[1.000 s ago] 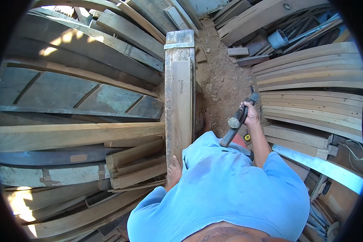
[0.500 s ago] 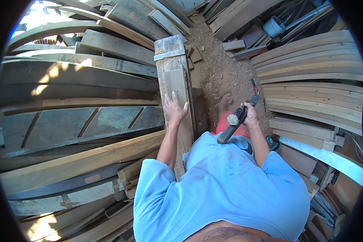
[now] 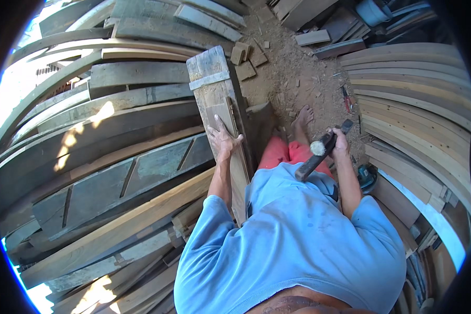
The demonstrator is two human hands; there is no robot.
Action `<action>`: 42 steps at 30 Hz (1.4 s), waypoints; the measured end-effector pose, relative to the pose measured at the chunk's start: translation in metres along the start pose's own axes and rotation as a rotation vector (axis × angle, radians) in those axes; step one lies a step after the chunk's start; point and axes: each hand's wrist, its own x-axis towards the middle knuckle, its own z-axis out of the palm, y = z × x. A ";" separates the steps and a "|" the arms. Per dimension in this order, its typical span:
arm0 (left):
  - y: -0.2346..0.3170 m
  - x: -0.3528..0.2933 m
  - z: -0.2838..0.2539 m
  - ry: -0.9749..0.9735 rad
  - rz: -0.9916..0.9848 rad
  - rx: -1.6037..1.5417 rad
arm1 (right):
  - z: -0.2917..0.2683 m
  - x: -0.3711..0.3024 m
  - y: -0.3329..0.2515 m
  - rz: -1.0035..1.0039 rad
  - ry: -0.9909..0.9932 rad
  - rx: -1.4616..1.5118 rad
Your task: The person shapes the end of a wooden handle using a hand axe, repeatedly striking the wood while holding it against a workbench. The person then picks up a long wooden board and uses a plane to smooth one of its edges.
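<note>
My left hand [image 3: 224, 141] lies on a narrow wooden board [image 3: 239, 188], fingers spread and thumb out to the side. That board rests lengthwise on a long wooden beam [image 3: 208, 65], which has a pale crosspiece [image 3: 209, 80] near its far end. In front of my right thigh, my right hand [image 3: 340, 144] is closed around a dark mallet-like tool [image 3: 310, 166]. A pale round end [image 3: 317, 148] faces up beside its thick dark part, and a dark flat tip [image 3: 346, 125] sticks out beyond the fist. Whether this is one tool or two held together, I cannot tell.
Stacked planks [image 3: 115, 123] crowd the left side; long curved boards [image 3: 418, 99] fill the right. Small wood blocks [image 3: 245, 70] lie on the chip-strewn ground [image 3: 298, 78]. Red-handled pliers [image 3: 346, 99] and a teal power tool [image 3: 367, 178] lie right of my legs.
The whole view has shifted and tilted slightly. My left hand stays on the board, its fingers slightly more bent. My right hand still grips the dark tool, at a slightly different angle.
</note>
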 end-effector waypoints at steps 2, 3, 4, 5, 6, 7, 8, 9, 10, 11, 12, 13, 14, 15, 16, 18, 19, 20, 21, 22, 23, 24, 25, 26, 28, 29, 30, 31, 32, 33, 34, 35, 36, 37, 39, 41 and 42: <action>-0.020 0.010 -0.006 -0.011 0.079 -0.053 | 0.007 0.001 -0.016 0.020 0.052 0.021; -0.040 0.016 -0.006 -0.004 0.196 -0.146 | 0.010 0.001 -0.022 0.005 0.064 0.044; -0.058 0.022 -0.009 -0.054 0.233 -0.204 | 0.011 0.001 -0.027 0.011 0.040 0.023; -0.060 0.025 -0.025 -0.134 0.272 -0.371 | 0.012 0.002 -0.030 0.015 0.017 0.014; -0.060 0.026 -0.040 -0.212 0.309 -0.539 | 0.014 0.004 -0.032 0.019 -0.005 0.006; -0.063 0.026 -0.044 -0.265 0.273 -0.624 | 0.023 0.007 -0.038 0.054 -0.007 0.009; -0.066 0.025 -0.047 -0.317 0.238 -0.708 | 0.026 0.009 -0.036 0.054 -0.009 -0.013; -0.071 0.025 -0.049 -0.368 0.203 -0.792 | 0.028 0.009 -0.032 0.054 -0.012 -0.034; -0.077 0.027 -0.046 -0.346 0.245 -0.782 | 0.026 0.007 -0.028 0.054 -0.006 -0.058; -0.083 0.032 -0.043 -0.325 0.289 -0.772 | 0.031 0.014 -0.026 0.057 0.025 -0.071; -0.090 0.034 -0.041 -0.305 0.332 -0.761 | 0.034 0.017 -0.020 0.076 0.052 -0.072; -0.086 0.032 -0.046 -0.311 0.287 -0.829 | 0.039 0.022 -0.015 0.085 0.074 -0.070; -0.089 0.034 -0.046 -0.312 0.295 -0.840 | 0.041 0.026 -0.009 0.094 0.097 -0.066; -0.093 0.036 -0.046 -0.314 0.304 -0.851 | 0.034 0.032 -0.004 0.136 -0.023 -0.075; -0.097 0.037 -0.046 -0.314 0.312 -0.860 | 0.041 0.029 0.000 0.128 -0.022 -0.089; -0.105 0.040 -0.042 -0.332 0.280 -0.869 | 0.060 0.017 0.009 0.117 -0.016 -0.119; -0.106 0.041 -0.043 -0.341 0.279 -0.866 | 0.063 0.022 0.014 0.157 0.027 -0.076; -0.107 0.042 -0.043 -0.350 0.279 -0.862 | 0.064 0.024 0.017 0.158 0.015 -0.082; -0.107 0.043 -0.044 -0.354 0.276 -0.867 | 0.064 0.025 0.021 0.160 0.004 -0.087; -0.107 0.042 -0.044 -0.356 0.273 -0.870 | 0.067 0.024 0.024 0.163 -0.010 -0.092; -0.107 0.042 -0.044 -0.357 0.269 -0.873 | 0.070 0.024 0.026 0.162 0.000 -0.098; -0.107 0.043 -0.045 -0.392 0.261 -0.886 | 0.072 0.024 0.027 0.160 0.009 -0.104; -0.107 0.044 -0.046 -0.426 0.254 -0.899 | 0.075 0.024 0.027 0.158 0.018 -0.109; -0.107 0.045 -0.047 -0.445 0.246 -0.904 | 0.077 0.024 0.026 0.160 0.021 -0.104; -0.103 0.043 -0.051 -0.467 0.228 -0.905 | 0.080 0.025 0.024 0.163 0.025 -0.094; -0.100 0.042 -0.053 -0.470 0.218 -0.901 | 0.078 0.027 0.023 0.158 0.006 -0.095; -0.101 0.043 -0.053 -0.473 0.217 -0.899 | 0.074 0.029 0.021 0.154 -0.014 -0.095; -0.101 0.042 -0.053 -0.474 0.214 -0.897 | 0.072 0.031 0.019 0.150 -0.034 -0.096; -0.101 0.042 -0.053 -0.475 0.212 -0.894 | 0.070 0.032 0.017 0.145 -0.026 -0.094; -0.100 0.042 -0.053 -0.473 0.208 -0.895 | 0.068 0.033 0.015 0.139 -0.018 -0.091; -0.099 0.042 -0.053 -0.470 0.205 -0.895 | 0.067 0.034 0.013 0.134 -0.010 -0.088; -0.098 0.041 -0.054 -0.468 0.202 -0.895 | 0.065 0.034 0.011 0.134 -0.001 -0.085; -0.100 0.042 -0.052 -0.462 0.201 -0.900 | 0.063 0.034 0.009 0.133 0.007 -0.082; -0.103 0.042 -0.048 -0.455 0.201 -0.906 | 0.061 0.034 0.006 0.132 0.015 -0.079; -0.108 0.042 -0.040 -0.411 0.220 -0.918 | 0.057 0.033 0.002 0.118 0.017 -0.077; -0.105 0.041 -0.039 -0.372 0.245 -0.922 | 0.052 0.033 -0.001 0.111 0.025 -0.064; -0.103 0.040 -0.038 -0.369 0.248 -0.921 | 0.049 0.033 -0.002 0.114 0.030 -0.055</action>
